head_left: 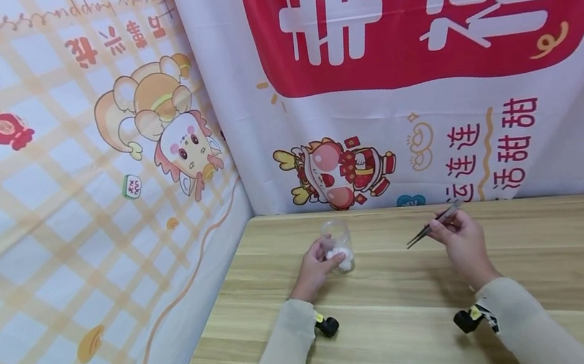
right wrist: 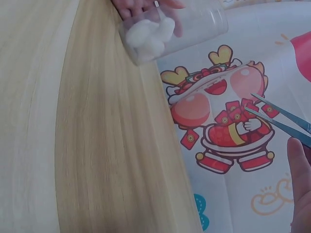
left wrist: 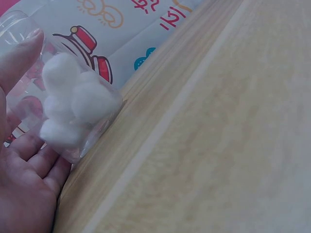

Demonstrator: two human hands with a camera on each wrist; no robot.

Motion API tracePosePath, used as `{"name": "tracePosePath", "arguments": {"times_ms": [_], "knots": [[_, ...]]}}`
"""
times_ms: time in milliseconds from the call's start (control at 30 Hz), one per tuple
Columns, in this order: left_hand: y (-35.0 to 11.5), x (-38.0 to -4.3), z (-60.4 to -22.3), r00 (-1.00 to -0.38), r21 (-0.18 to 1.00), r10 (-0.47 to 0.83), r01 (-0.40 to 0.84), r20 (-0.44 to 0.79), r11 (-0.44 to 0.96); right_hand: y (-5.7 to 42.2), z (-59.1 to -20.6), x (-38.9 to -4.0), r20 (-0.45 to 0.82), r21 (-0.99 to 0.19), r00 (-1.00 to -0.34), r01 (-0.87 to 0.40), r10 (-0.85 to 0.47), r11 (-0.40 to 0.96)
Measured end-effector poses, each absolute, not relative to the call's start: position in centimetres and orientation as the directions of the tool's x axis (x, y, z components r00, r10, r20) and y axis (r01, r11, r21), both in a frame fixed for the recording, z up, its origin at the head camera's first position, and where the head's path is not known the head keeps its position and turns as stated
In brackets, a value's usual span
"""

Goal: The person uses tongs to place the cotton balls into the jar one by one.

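Note:
A clear plastic jar [head_left: 336,230] stands upright near the back of the table, with several white cotton balls [left wrist: 92,99] gathered in its lower part. My left hand [head_left: 313,270] grips it from the left, thumb across the near side and fingers round behind. The base is right at the tabletop in the left wrist view. To the right of the jar, my right hand [head_left: 462,241] pinches a pair of metal tweezers [head_left: 419,236] above the table. Their tips [right wrist: 250,108] point left toward the jar, slightly apart, with nothing between them.
A wood-grain table [head_left: 387,325] spreads out below both hands. Behind it hangs a printed white and red cloth [head_left: 427,99], close to the table's back edge. Along the left side runs another cloth with a yellow check pattern [head_left: 79,239]. Small black cameras [head_left: 327,326] are strapped to both wrists.

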State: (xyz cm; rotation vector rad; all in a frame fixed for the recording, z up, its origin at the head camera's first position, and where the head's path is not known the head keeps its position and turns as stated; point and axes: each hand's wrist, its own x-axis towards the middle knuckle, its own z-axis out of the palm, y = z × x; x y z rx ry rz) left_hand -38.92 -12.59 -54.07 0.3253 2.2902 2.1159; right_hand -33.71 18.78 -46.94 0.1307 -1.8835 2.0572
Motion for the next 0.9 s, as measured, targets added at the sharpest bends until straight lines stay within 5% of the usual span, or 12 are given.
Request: {"name": "tracePosePath", "arguments": {"times_ms": [433,900], "knots": [[-12.6,-39.1,-54.2,-0.979,0.988,0.153,0.142,0.131,0.061,21.3,-48.0,-32.8,0.299,-0.954,-0.94,-0.29,0.165,0.076],[-12.6,-38.9,-54.1,-0.982,0.99,0.147,0.129,0.119,0.061,23.5,-48.2,-31.8,0.247,-0.969,-0.956,-0.244,0.156,0.04]]}}
